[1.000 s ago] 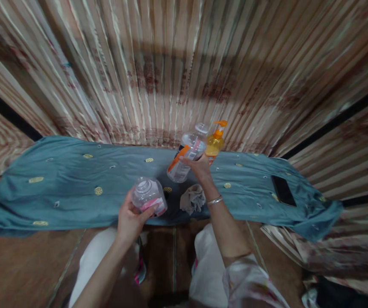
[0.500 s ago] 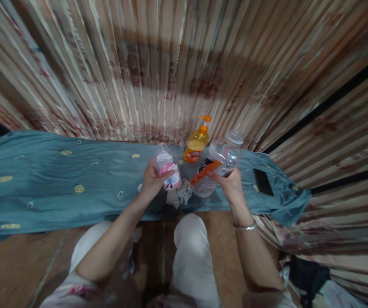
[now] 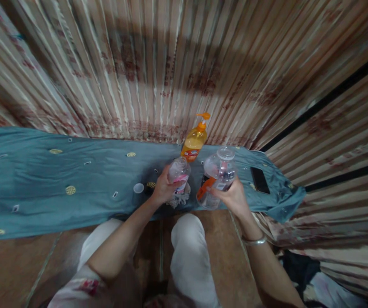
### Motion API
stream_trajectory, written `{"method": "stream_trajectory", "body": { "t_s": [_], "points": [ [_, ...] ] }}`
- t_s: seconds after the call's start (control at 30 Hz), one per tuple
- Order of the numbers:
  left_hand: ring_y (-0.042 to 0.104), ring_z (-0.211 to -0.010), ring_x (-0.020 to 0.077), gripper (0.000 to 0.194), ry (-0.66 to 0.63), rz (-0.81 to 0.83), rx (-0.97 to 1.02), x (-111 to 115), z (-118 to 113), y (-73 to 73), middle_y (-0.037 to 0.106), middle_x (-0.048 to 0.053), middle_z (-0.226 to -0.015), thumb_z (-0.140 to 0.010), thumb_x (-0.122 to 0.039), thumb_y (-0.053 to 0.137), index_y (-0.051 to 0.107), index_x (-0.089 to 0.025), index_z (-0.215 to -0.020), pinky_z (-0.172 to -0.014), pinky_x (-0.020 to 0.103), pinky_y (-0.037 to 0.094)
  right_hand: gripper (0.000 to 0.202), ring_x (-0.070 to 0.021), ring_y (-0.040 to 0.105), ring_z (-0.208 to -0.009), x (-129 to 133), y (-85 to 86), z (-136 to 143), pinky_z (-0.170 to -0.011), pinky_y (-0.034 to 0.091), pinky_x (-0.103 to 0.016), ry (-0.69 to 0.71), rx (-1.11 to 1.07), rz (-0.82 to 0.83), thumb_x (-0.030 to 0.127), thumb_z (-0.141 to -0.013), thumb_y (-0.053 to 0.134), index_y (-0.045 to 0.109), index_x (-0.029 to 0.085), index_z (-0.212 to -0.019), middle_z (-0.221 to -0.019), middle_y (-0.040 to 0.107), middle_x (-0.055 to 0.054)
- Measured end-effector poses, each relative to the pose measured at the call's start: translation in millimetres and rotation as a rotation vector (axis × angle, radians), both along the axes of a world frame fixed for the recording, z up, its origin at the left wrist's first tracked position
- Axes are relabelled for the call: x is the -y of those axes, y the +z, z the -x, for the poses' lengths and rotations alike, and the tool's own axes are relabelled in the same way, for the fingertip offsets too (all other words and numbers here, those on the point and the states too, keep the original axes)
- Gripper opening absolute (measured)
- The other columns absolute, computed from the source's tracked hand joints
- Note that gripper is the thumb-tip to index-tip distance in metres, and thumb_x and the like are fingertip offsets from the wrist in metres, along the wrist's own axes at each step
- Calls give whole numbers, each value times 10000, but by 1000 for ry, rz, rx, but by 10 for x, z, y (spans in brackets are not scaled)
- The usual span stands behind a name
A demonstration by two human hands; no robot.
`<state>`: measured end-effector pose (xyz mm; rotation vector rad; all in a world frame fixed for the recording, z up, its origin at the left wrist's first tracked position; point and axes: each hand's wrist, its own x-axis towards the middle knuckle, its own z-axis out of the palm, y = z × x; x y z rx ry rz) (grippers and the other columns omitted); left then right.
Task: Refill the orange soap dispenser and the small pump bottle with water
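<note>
My left hand (image 3: pixel 163 186) is wrapped round a clear plastic bottle (image 3: pixel 179 170) with a pink label, tilted over a crumpled grey cloth (image 3: pixel 180 199). In my right hand (image 3: pixel 235 197) is a larger clear plastic bottle (image 3: pixel 227 172) with an orange label, its wide mouth facing up. The two bottles are apart. Just behind them stands an orange pump bottle (image 3: pixel 194 143) part full of yellow liquid. A small white round cap (image 3: pixel 138 188) lies to the left of my left hand.
A black phone (image 3: pixel 260 180) lies at the right of the surface covered in teal patterned cloth (image 3: pixel 100 179). Pleated curtains (image 3: pixel 151 64) hang right behind it. A dark cloth bundle (image 3: pixel 301 267) sits low at the right.
The pink-labelled bottle has moved right and down, now in front of the pump bottle. The larger bottle has turned more upright and come slightly lower. The white cap is more exposed.
</note>
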<state>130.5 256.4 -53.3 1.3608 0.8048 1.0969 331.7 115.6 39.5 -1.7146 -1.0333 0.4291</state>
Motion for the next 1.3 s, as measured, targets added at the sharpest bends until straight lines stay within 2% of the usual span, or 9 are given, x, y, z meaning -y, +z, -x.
{"method": "stream_trajectory", "body": {
  "t_s": [0.1, 0.27, 0.4, 0.5, 0.6, 0.77, 0.9, 1.1, 1.3],
  "points": [
    [818, -1034, 268, 662, -22, 8, -34, 34, 21, -5, 851, 27, -1093, -597, -309, 1025, 723, -240, -1183, -1035, 449, 654, 902, -381, 845, -1055, 36, -6, -33, -958, 665, -523, 26, 68, 59, 650, -508, 1016, 732, 229, -1253, -1180, 891, -139],
    [832, -1074, 289, 631, -45, -1, -28, 68, 31, 46, 864, 38, -1104, -603, -296, 1001, 728, -272, -1171, -1053, 481, 663, 865, -386, 847, -1112, 97, 62, -83, -947, 663, -495, 111, 215, 133, 569, -596, 963, 695, 240, -1350, -1253, 879, -147],
    [836, -1078, 294, 603, -58, -19, -3, 84, 19, 57, 868, 42, -1105, -612, -328, 996, 725, -278, -1148, -1074, 506, 661, 837, -396, 869, -987, 122, 162, -118, -811, 659, -444, 112, 386, 279, 532, -624, 922, 675, 238, -1368, -1094, 897, -122],
    [834, -1070, 317, 586, -59, -41, 1, 95, 7, 61, 874, 57, -1097, -614, -334, 994, 739, -271, -1138, -1051, 501, 676, 849, -417, 874, -947, 107, 214, -147, -776, 653, -437, 116, 509, 357, 524, -642, 912, 676, 223, -1399, -1048, 895, -133],
    [825, -1102, 335, 573, -72, -64, -10, 105, -1, 56, 876, 65, -1134, -630, -322, 980, 756, -259, -1154, -1063, 502, 672, 887, -424, 877, -948, 72, 228, -183, -777, 656, -435, 136, 618, 375, 543, -682, 892, 659, 191, -1463, -1071, 893, -154],
    [817, -1146, 305, 594, -106, -108, -81, 108, -11, 12, 855, 53, -1192, -687, -296, 957, 741, -253, -1239, -1085, 459, 652, 961, -414, 877, -949, 23, 277, -273, -810, 668, -436, 200, 774, 422, 483, -713, 871, 591, 102, -1549, -1084, 892, -173],
    [805, -1185, 316, 638, -137, -174, -199, 107, -15, -20, 842, 72, -1268, -740, -275, 929, 704, -222, -1334, -1105, 469, 643, 908, -419, 875, -1029, 21, 389, -339, -859, 679, -442, 278, 873, 457, 474, -794, 811, 560, 39, -1549, -1190, 874, -234],
    [794, -1227, 325, 624, -149, -208, -242, 114, -5, -20, 840, 90, -1319, -799, -316, 913, 710, -223, -1381, -1121, 459, 638, 804, -393, 875, -1010, 47, 471, -381, -846, 675, -415, 279, 1007, 477, 445, -858, 791, 565, 46, -1519, -1163, 872, -233],
    [780, -1272, 336, 618, -166, -238, -247, 119, -26, 2, 820, 115, -1385, -808, -309, 896, 701, -198, -1384, -1165, 490, 612, 758, -373, 866, -955, 92, 501, -472, -820, 666, -408, 330, 1163, 403, 428, -877, 785, 558, 49, -1492, -1078, 869, -214]
  ]
}}
